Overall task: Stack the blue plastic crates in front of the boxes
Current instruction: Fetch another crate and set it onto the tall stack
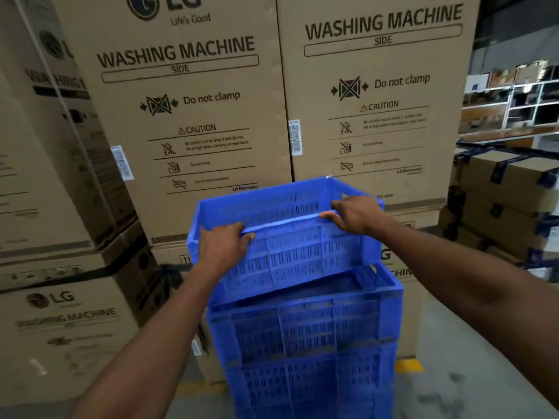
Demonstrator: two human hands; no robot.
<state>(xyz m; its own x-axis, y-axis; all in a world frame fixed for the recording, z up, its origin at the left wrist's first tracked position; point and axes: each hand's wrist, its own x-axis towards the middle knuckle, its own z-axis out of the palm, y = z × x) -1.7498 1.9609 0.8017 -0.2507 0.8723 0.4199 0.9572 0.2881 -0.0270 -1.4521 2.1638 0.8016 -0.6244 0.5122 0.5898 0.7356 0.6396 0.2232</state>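
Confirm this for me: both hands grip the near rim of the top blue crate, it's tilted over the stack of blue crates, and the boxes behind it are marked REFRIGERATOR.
Wrong on the marking alone. In the head view the boxes behind read WASHING MACHINE. The rest holds: the left hand and right hand grip the near rim of the top blue crate, tilted over the stack of blue crates.

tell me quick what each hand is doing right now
Left hand: grips the near rim of the top crate.
Right hand: grips the same rim.

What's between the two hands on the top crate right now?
Only the top crate's near rim runs from left hand to right hand in the head view; nothing else.
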